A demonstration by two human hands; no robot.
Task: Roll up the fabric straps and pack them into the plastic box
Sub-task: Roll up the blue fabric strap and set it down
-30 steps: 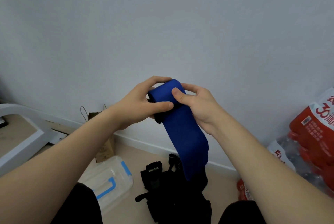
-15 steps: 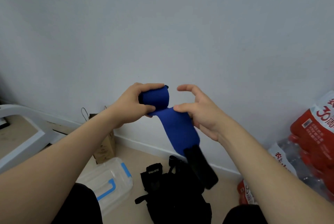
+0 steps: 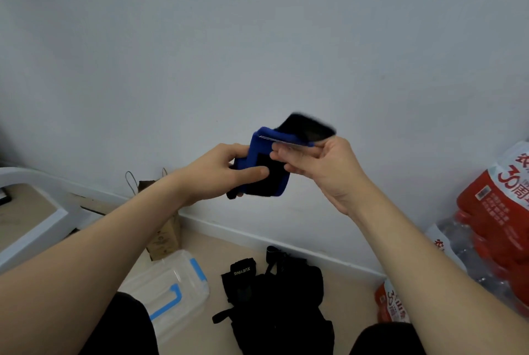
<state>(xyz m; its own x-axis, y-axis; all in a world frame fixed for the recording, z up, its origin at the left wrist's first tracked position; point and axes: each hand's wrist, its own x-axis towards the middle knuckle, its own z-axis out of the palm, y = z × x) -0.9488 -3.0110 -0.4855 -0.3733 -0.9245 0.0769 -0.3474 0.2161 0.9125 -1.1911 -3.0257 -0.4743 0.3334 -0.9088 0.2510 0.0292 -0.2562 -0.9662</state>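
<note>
A blue fabric strap [image 3: 259,148] with a black fastening patch is wound into a thick roll held up in front of the wall. My left hand [image 3: 221,172] grips the roll from the left, thumb pressed on its front. My right hand [image 3: 320,165] pinches the strap's black tail end, which sticks up and right, blurred. On the floor below lies a pile of black straps [image 3: 274,300]. The clear plastic box [image 3: 169,283] with blue latches sits on the floor left of the pile.
A brown paper bag [image 3: 161,237] leans against the wall behind the box. Red shrink-wrapped bottle packs [image 3: 492,234] stand at the right. A white curved furniture edge [image 3: 34,225] is at the left. My knees frame the bottom of the view.
The strap's hanging length has been wound onto the roll. The black tail, which dangled below half a second ago, is now lifted over the top in my right hand.
</note>
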